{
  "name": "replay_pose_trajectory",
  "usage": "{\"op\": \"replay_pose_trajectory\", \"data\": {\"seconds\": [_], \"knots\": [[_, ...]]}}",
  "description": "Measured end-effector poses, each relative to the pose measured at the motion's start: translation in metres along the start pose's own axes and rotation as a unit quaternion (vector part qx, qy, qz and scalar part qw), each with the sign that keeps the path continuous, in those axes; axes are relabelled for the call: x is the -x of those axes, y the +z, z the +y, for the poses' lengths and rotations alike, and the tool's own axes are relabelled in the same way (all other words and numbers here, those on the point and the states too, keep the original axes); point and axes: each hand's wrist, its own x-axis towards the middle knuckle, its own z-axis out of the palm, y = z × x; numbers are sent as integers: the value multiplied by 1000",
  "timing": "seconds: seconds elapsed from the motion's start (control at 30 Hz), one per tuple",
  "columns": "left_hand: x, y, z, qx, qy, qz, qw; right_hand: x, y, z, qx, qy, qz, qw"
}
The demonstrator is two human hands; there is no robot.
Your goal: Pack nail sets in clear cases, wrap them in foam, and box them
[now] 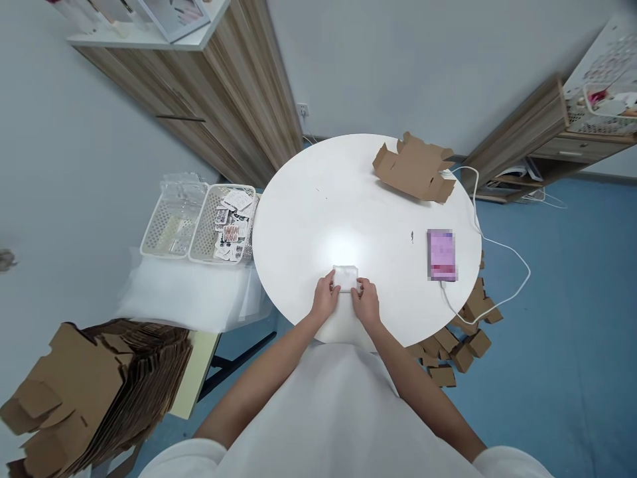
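Observation:
A small white wrapped packet (345, 277) lies on the white oval table (308, 199), near its front edge. My left hand (325, 295) grips the packet's left side, with fingers and thumb closed on its edge. On the opposite side, my right hand (366, 300) holds the packet's right edge the same way. What is inside the white wrapping is hidden. Farther back on the table lies an unfolded brown cardboard box (415, 167). A phone or tablet with a blurred pink screen (442, 255) rests to the right, joined to a white cable.
Left of the table stand two white baskets (192, 229), one with printed cards, one with clear plastic. White sheets (184, 292) lie before them. Flat cardboard boxes (114, 392) are stacked front left. Small folded boxes (462, 355) lie on the floor at right. A wooden cabinet (239, 86) stands behind.

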Motion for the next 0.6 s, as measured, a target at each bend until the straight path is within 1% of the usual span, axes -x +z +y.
{"op": "replay_pose_trajectory", "data": {"seconds": [0.17,0.27,0.33,0.4,0.53,0.6], "knots": [[-6,-6,-8,34,28,-26,999,-1,5,-4,11,27,24,999],[-14,-22,-16,50,20,-27,998,-10,16,-18,45,12,31,998],[-25,-43,-24,52,6,-17,999,-18,31,-35,57,-4,20,998],[-42,-71,-35,38,6,0,999,-29,53,-58,55,-14,2,998],[-84,-133,-57,-12,21,49,999,-58,109,-110,44,-40,-27,998],[-105,-159,-64,-44,46,71,995,-75,135,-134,41,-59,-28,997]]}}
